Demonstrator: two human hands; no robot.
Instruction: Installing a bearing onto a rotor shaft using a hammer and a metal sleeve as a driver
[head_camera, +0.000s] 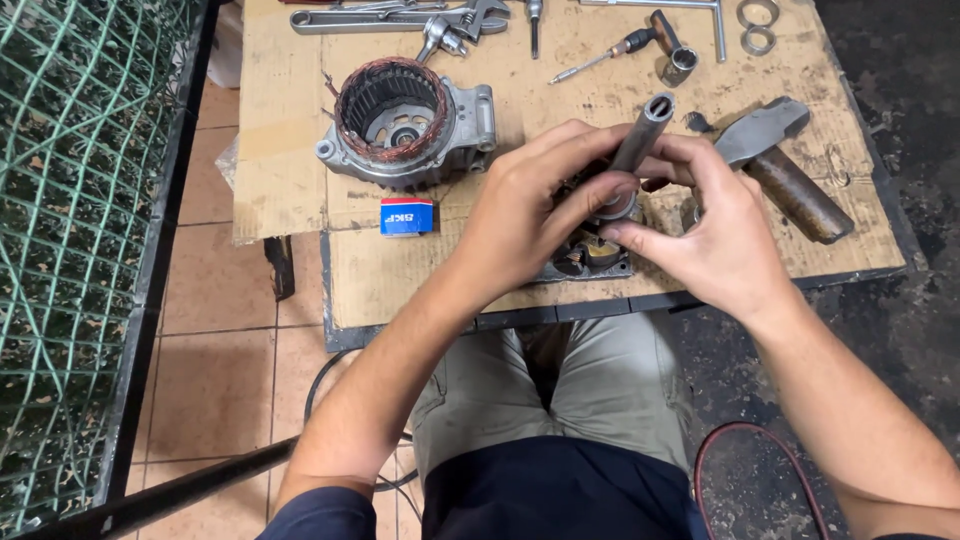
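My left hand (535, 205) and my right hand (715, 235) meet over a dark rotor-like part (588, 255) that stands on the cardboard-covered table (300, 190). A short metal tube (643, 135) stands tilted on top of that part. My left fingers wrap the tube near its base. My right fingers pinch the ring-shaped piece (617, 207) under the tube. An alternator housing with copper windings (405, 120) lies to the left of my hands.
A hammer (785, 165) lies right of my hands. Wrenches (400, 18), a screwdriver (600, 58), a socket (675, 58) and two rings (757, 25) sit at the table's far edge. A small blue and red box (407, 216) lies near the front. Green netting (70, 230) stands at left.
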